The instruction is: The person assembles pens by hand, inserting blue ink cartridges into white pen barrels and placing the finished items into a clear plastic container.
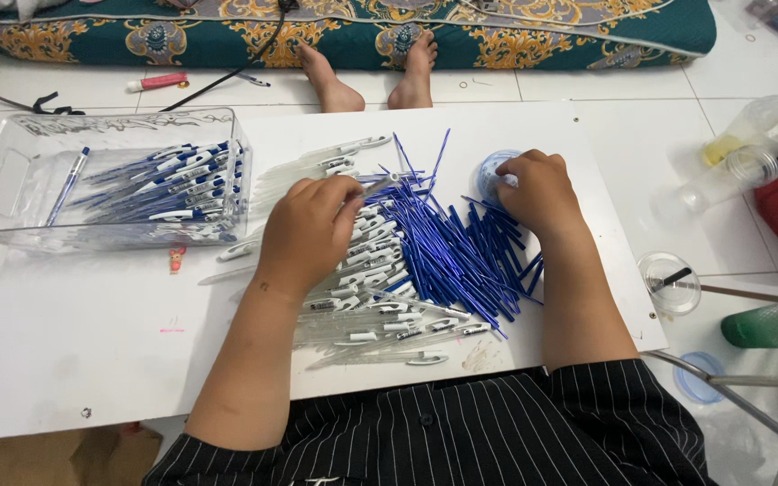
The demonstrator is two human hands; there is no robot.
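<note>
My left hand is closed around a clear pen barrel whose tip points right, above a heap of clear pen barrels with white clips. My right hand rests with curled fingers on a small round blue-lidded container, at the upper edge of a pile of blue ink refills. Whether the right hand grips anything is hidden by its fingers. Both piles lie on a white board.
A clear plastic bin of assembled blue-and-white pens sits at the board's left. Another person's bare feet rest beyond the board by a patterned mattress. Clear cups, plastic bottles and a green bottle stand to the right.
</note>
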